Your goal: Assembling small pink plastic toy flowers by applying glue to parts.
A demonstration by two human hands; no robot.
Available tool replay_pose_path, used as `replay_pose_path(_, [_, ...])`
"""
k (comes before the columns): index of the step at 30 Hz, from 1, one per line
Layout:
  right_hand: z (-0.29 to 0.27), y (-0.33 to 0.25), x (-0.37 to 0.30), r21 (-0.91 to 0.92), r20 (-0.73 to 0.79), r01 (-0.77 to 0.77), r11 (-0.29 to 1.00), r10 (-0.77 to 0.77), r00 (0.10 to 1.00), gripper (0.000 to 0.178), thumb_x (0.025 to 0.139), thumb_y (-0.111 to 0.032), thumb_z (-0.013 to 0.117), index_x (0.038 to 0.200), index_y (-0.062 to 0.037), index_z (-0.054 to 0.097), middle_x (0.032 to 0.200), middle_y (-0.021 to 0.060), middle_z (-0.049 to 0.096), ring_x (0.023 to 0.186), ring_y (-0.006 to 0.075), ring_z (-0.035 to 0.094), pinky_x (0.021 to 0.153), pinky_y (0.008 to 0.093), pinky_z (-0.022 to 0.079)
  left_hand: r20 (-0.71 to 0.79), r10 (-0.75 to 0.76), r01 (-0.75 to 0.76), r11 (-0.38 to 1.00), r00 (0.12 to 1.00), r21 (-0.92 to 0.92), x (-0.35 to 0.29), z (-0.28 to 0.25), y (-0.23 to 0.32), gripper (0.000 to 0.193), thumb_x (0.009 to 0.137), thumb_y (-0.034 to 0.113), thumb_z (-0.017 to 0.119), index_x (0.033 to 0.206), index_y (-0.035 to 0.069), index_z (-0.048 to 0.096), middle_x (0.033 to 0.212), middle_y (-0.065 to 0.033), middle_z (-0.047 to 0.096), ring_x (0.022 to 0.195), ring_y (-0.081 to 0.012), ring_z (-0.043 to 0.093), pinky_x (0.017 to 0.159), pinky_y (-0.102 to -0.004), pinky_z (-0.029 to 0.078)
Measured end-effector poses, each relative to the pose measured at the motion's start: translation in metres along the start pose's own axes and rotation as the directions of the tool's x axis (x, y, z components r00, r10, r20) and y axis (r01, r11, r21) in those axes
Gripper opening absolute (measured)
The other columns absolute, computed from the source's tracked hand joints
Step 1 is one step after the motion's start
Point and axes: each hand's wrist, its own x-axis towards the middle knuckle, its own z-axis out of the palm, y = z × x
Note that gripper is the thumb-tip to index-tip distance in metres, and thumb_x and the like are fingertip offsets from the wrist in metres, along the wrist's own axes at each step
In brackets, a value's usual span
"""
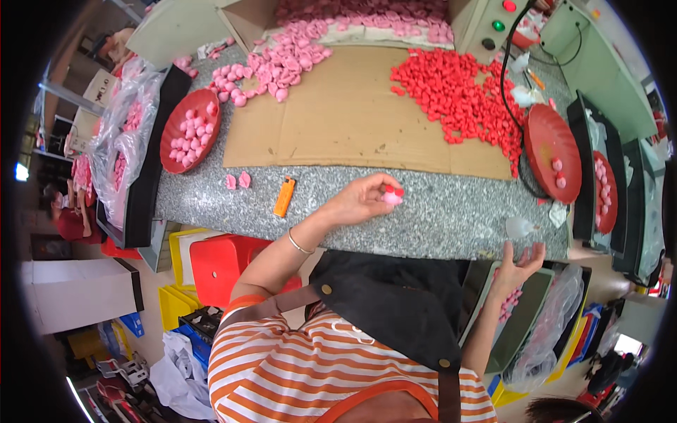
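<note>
My left hand, with a bracelet at the wrist, is over the front of the speckled grey worktop. It pinches a small round pink piece with red bits at its top. To the right, my right hand is at the table's front edge, fingers apart and holding nothing. Just beyond its fingertips lies a small translucent squeeze bottle. An orange lighter lies left of my left hand, and two loose pink pieces are farther left.
Cardboard covers the worktop's middle, with pink pieces heaped at its far left and red pieces at its far right. A red dish of pink balls stands left; another red dish stands right, beside a black cable.
</note>
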Motion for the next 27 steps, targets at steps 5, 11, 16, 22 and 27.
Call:
replay_pose_path(5, [0.007, 0.014, 0.034, 0.100, 0.171, -0.034, 0.994, 0.016, 0.985, 0.078, 0.073, 0.001, 0.069, 0.136, 0.0004, 0.024, 0.136, 0.0177, 0.034, 0.127, 0.0248, 0.034, 0.105, 0.0356, 0.026, 0.055, -0.154, 0.148, 0.984, 0.986, 0.097, 0.052, -0.041, 0.029, 0.033, 0.079, 0.001, 0.063, 0.110, 0.006, 0.051, 0.105, -0.0028, 0.058, 0.094, -0.0111, 0.057, 0.083, -0.0262, 0.047])
replay_pose_path(11, [0.037, 0.007, 0.043, 0.098, 0.314, -0.119, 0.988, 0.083, 0.946, 0.049, 0.078, -0.008, 0.067, 0.121, 0.0008, 0.045, 0.118, 0.0134, 0.050, 0.105, 0.0193, 0.050, 0.092, 0.0295, 0.038, -0.582, 0.238, -0.439, 0.868, 0.778, -0.231, 0.147, -0.142, 0.071, 0.034, 0.086, 0.014, 0.059, 0.118, 0.006, 0.048, 0.108, -0.0046, 0.057, 0.099, -0.0164, 0.055, 0.086, -0.0289, 0.046])
replay_pose_path(16, [0.038, -0.006, 0.037, 0.071, 0.185, -0.055, 0.996, 0.041, 0.982, 0.020, 0.081, -0.012, 0.066, 0.096, -0.0026, 0.055, 0.097, 0.0066, 0.059, 0.086, 0.0142, 0.054, 0.080, 0.0274, 0.043, -0.272, 0.172, -0.120, 0.973, 0.947, 0.197, 0.097, -0.023, 0.051, 0.027, 0.085, 0.018, 0.062, 0.110, 0.008, 0.058, 0.100, -0.0006, 0.062, 0.095, -0.0114, 0.057, 0.086, -0.0292, 0.045])
replay_pose_path(22, [0.041, 0.006, 0.034, 0.077, 0.188, 0.001, 0.997, -0.016, 0.982, 0.019, 0.083, -0.011, 0.064, 0.097, -0.0035, 0.053, 0.097, 0.0072, 0.057, 0.086, 0.0136, 0.053, 0.079, 0.0256, 0.043, 0.045, 0.544, -0.537, 0.804, 0.838, 0.255, 0.003, 0.048, 0.124, 0.011, 0.078, 0.006, 0.064, 0.088, 0.001, 0.064, 0.082, -0.0097, 0.063, 0.077, -0.0179, 0.060, 0.068, -0.0303, 0.048])
replay_pose_path(27, [0.035, 0.003, 0.036, 0.081, 0.209, 0.014, 0.997, -0.030, 0.978, 0.019, 0.085, -0.011, 0.061, 0.099, -0.0032, 0.051, 0.096, 0.0069, 0.055, 0.084, 0.0134, 0.051, 0.076, 0.0251, 0.043, -0.114, 0.873, -0.879, 0.476, 0.475, -0.021, -0.029, 0.077, 0.188, 0.007, 0.071, 0.002, 0.065, 0.078, 0.003, 0.064, 0.064, -0.0078, 0.058, 0.056, -0.0171, 0.056, 0.053, -0.0266, 0.044])
